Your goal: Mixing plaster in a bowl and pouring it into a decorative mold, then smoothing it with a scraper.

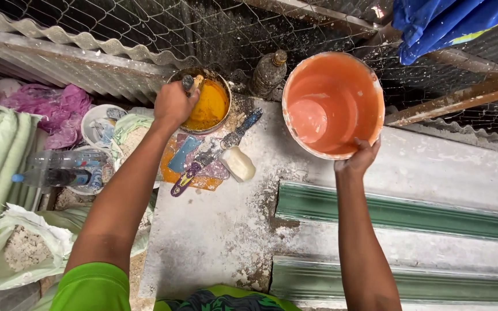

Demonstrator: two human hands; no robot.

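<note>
The left hand (173, 103) is closed in a fist around the handle of a tool (189, 84) that dips into a round metal tin of yellow-orange paste (210, 106); the working end of the tool is hidden in the tin, so its kind cannot be told. The tin stands at the far edge of a white, dust-caked worktable (214, 230), just in front of a chicken-wire fence (145, 26). The right hand (359, 158) grips the near rim of an orange plastic bucket (334, 103), fingers curled over the edge and clamped on it, tilting the bucket so that its open mouth faces the camera; its inside is coated with pale orange residue. The bucket is held above the far part of the table, to the right of the tin and well apart from it. Between the two, against the wire, stands a grimy plastic bottle (268, 72). Just near of the tin lie a putty knife with a purple handle (206, 158), a blue scraper (183, 154) and a white soap-like block (238, 163), close together on a stained patch. Two green moulded strips (399, 213) lie across the right side of the table. Left of the table are clear water bottles (59, 168), a pink cloth (59, 109) and a bag of white powder (24, 247).
</note>
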